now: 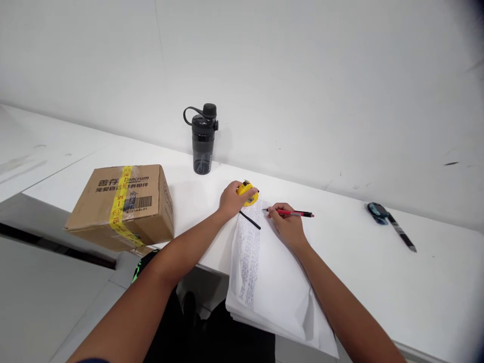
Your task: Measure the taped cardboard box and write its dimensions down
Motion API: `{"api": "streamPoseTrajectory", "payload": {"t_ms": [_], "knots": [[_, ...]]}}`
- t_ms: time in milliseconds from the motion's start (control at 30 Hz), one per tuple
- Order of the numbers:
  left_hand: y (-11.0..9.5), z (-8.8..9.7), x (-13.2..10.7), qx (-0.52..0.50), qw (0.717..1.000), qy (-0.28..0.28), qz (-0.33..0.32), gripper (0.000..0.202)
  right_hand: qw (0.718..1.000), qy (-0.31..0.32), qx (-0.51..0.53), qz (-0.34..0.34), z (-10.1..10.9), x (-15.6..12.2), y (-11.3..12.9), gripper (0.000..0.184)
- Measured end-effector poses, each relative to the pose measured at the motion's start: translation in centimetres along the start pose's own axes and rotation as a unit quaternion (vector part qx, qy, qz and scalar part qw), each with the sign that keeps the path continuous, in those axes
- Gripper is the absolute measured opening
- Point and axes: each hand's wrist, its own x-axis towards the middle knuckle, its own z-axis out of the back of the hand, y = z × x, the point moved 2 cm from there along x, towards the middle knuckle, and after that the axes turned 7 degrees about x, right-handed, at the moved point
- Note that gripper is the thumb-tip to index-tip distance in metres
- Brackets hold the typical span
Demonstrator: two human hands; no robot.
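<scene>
My left hand (232,199) is closed round a yellow tape measure (249,195), which rests at the top of a stack of paper (282,282). In my right hand (289,227) is a red and black pen (293,213), its tip at the written part of the top sheet. Dense handwriting fills columns down the sheet's left side; the right side is blank. A short black strip (250,220), perhaps a strap of the tape measure, lies across the paper just below my left hand. The paper's near end hangs over the table edge.
A taped cardboard box (124,201) sits at the left, near the front edge. Behind my left hand, a dark shaker bottle (203,141) stands upright by the wall. Off to the right lie a black marker-like stick (401,233) and a small dark-blue object (377,212).
</scene>
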Motion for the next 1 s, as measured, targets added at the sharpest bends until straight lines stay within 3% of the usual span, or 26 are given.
{"api": "streamPoseTrajectory", "payload": {"t_ms": [1000], "knots": [[-0.11, 0.06, -0.19, 0.048, 0.999, 0.014, 0.005, 0.048, 0.999, 0.002, -0.033, -0.035, -0.13, -0.09, 0.07, 0.026]]}}
